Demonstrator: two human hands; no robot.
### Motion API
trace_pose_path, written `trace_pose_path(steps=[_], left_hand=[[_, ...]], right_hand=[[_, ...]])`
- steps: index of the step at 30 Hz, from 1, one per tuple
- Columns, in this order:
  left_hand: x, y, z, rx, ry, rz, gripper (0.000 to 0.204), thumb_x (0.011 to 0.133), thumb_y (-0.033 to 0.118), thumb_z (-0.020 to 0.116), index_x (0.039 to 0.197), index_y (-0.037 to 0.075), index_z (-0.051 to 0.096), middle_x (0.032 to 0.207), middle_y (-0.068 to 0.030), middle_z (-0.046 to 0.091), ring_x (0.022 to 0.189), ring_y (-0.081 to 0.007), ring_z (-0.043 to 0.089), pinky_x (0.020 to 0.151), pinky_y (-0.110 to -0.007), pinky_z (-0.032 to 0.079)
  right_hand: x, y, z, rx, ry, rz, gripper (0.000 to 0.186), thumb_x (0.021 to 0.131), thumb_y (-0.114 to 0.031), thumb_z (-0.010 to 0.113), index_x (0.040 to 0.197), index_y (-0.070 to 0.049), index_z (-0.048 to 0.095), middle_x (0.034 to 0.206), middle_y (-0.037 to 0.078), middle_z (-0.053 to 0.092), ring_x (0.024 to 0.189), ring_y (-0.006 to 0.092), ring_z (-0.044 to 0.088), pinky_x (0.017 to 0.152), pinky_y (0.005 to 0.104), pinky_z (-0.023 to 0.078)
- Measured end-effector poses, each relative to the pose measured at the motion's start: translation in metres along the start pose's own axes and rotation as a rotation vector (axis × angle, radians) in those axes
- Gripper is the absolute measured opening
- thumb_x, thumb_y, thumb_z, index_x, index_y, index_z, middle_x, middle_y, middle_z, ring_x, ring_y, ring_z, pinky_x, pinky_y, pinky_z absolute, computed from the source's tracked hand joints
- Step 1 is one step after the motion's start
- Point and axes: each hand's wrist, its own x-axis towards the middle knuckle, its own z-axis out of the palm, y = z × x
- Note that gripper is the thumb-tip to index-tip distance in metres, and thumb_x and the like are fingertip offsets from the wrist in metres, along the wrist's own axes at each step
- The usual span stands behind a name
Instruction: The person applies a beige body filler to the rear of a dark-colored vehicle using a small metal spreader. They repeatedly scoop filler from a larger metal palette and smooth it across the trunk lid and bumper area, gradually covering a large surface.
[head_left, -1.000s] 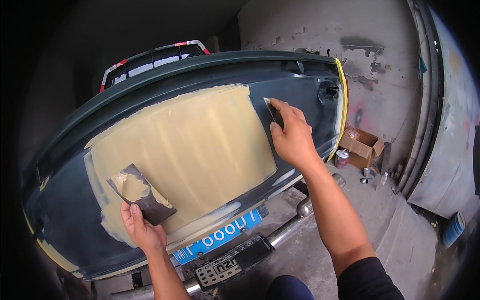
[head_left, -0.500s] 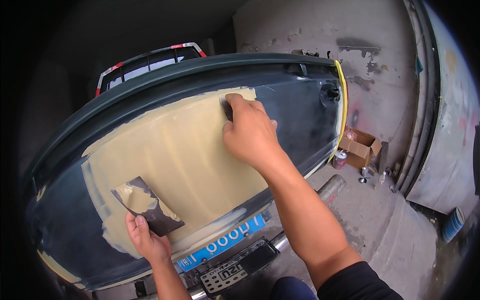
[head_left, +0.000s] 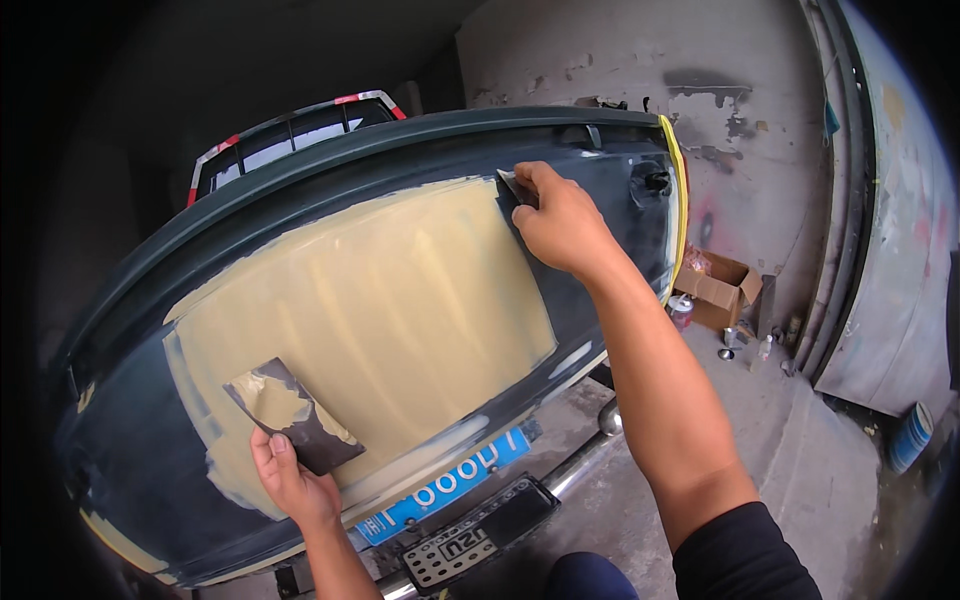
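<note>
A dark truck tailgate (head_left: 600,235) spans the view, with a broad patch of cream body filler (head_left: 380,300) across its middle. My right hand (head_left: 560,220) is closed on a dark putty spreader (head_left: 515,190), at the upper right corner of the filler patch. The spreader is partly hidden by my fingers. Lower left, my left hand (head_left: 295,480) grips a dark flat plate (head_left: 325,440) by its lower edge, thumb on top. Cream filler is smeared over the plate's upper part, and it hangs in front of the patch.
Yellow masking tape (head_left: 676,200) runs along the tailgate's right edge. Below are a blue licence plate (head_left: 445,487) and a chrome bumper bar (head_left: 585,460). An open cardboard box (head_left: 720,290), a tin (head_left: 681,308) and a blue bucket (head_left: 910,438) stand on the floor at right.
My right hand has moved right and slightly up with the spreader, past the filler's right edge, which now shows a cleaner line. The left hand and its plate have barely moved.
</note>
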Motion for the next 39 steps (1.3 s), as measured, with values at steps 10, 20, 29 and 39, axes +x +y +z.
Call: trace_pose_path(steps=[10,20,29,39], left_hand=[[-0.001,0.009,-0.012,0.048,0.042,0.024,0.037,0.107,0.014,0.050,0.139,-0.004,0.048,0.136,-0.0163,0.060,0.124,-0.0226,0.058,0.110,-0.038,0.044],[0.000,0.007,-0.022,0.059,0.007,0.031,0.038,0.109,0.012,0.048,0.143,-0.004,0.046,0.140,-0.0146,0.059,0.128,-0.0216,0.057,0.113,-0.037,0.041],[0.005,0.007,-0.030,0.127,0.060,0.040,0.037,0.109,0.015,0.049,0.140,-0.004,0.048,0.136,-0.0146,0.060,0.125,-0.0215,0.058,0.111,-0.038,0.042],[0.008,0.008,-0.026,0.176,0.038,0.015,0.036,0.109,0.015,0.050,0.140,-0.003,0.049,0.137,-0.0138,0.059,0.125,-0.0214,0.057,0.110,-0.037,0.042]], right_hand=[[-0.075,0.000,0.032,-0.008,-0.098,-0.366,0.053,0.081,0.000,0.057,0.134,-0.003,0.061,0.120,0.019,0.069,0.128,0.0359,0.056,0.097,0.0535,0.039],[-0.167,0.082,0.072,-0.116,-0.103,-0.389,0.061,0.079,0.001,0.067,0.139,-0.009,0.061,0.126,0.009,0.068,0.127,0.0292,0.057,0.097,0.0507,0.039],[-0.210,0.142,0.105,-0.118,-0.038,-0.436,0.054,0.084,-0.003,0.067,0.138,-0.009,0.061,0.139,0.004,0.065,0.129,0.0264,0.056,0.099,0.0570,0.038],[-0.159,0.164,0.067,0.277,0.107,0.094,0.053,0.089,-0.007,0.067,0.141,-0.008,0.057,0.130,0.018,0.064,0.130,0.0359,0.055,0.105,0.0482,0.040]])
